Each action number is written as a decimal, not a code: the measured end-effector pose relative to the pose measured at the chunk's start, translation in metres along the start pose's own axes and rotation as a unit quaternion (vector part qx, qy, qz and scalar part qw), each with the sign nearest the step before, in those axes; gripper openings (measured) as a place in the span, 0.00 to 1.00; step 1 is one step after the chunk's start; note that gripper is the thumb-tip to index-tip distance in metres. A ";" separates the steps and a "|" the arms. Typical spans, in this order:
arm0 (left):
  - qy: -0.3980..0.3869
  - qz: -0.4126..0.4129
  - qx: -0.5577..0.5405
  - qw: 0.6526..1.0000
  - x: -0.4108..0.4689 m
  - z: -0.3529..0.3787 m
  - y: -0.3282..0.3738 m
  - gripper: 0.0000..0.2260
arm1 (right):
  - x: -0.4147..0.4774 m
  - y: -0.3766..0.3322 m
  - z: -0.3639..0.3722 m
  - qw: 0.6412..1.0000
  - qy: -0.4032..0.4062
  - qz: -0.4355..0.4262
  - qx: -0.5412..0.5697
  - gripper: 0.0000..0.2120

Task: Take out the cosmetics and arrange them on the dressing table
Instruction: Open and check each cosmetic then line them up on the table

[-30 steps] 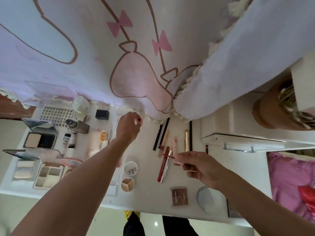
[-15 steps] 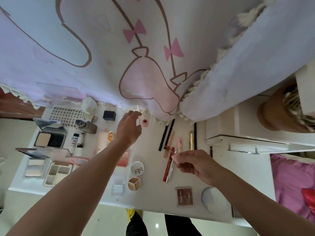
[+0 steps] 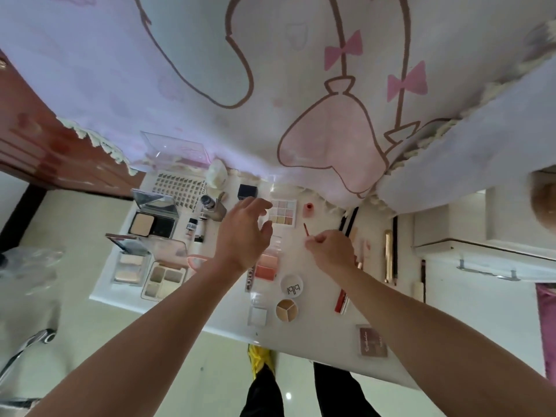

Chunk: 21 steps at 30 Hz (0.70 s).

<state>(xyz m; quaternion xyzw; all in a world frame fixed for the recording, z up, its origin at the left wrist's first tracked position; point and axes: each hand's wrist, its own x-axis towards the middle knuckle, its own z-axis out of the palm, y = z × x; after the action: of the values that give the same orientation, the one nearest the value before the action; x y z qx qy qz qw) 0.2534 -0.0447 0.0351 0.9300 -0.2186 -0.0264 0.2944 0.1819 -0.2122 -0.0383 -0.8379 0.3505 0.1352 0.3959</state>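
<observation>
My left hand (image 3: 245, 233) hovers open, fingers spread, just left of a pastel eyeshadow palette (image 3: 282, 212) on the white dressing table (image 3: 304, 341). My right hand (image 3: 331, 251) pinches a thin red applicator wand (image 3: 306, 229), tip pointing up toward a small red-topped tube (image 3: 308, 209) standing near the curtain. Around them lie a blush palette (image 3: 266, 267), a round white "pipi" lid (image 3: 291, 285), a round three-shade concealer (image 3: 286, 310) and a red lip gloss tube (image 3: 341, 299).
Open powder compacts (image 3: 152, 227), a brow palette (image 3: 164, 279) and small bottles (image 3: 213, 207) fill the left side. Pencils and a gold tube (image 3: 388, 254) lie right. A brown compact (image 3: 372, 341) sits at the near edge. A pink-printed curtain (image 3: 301, 100) hangs behind; a white shelf (image 3: 481, 248) is right.
My left hand let go of the small tube near the curtain and opened. My right hand moved left, now holding the red wand upright. The view shifted right, uncovering the pastel palette.
</observation>
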 end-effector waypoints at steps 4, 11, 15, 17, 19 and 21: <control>-0.006 -0.021 -0.011 1.000 -0.006 -0.004 -0.002 0.12 | 0.001 -0.004 0.018 0.999 0.012 0.031 -0.039 0.13; -0.010 -0.034 -0.033 0.999 -0.007 -0.010 -0.006 0.11 | 0.003 -0.011 0.027 0.997 0.004 0.059 -0.054 0.14; -0.009 -0.027 -0.042 0.999 -0.006 -0.012 -0.011 0.12 | 0.001 -0.010 0.030 0.996 -0.004 0.073 -0.055 0.15; -0.010 -0.028 -0.046 0.999 -0.006 -0.013 -0.011 0.12 | 0.001 -0.009 0.031 0.995 -0.001 0.079 -0.054 0.16; -0.008 -0.028 -0.048 0.998 -0.006 -0.014 -0.011 0.12 | 0.002 -0.010 0.031 0.995 0.001 0.079 -0.053 0.16; -0.006 -0.029 -0.049 0.998 -0.006 -0.015 -0.010 0.12 | 0.001 -0.011 0.030 0.996 0.000 0.076 -0.055 0.16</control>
<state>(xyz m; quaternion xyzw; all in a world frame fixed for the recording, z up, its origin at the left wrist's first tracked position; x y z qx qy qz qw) 0.2542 -0.0269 0.0409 0.9203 -0.1914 -0.0518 0.3371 0.1918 -0.1857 -0.0523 -0.8292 0.4055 0.1843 0.3378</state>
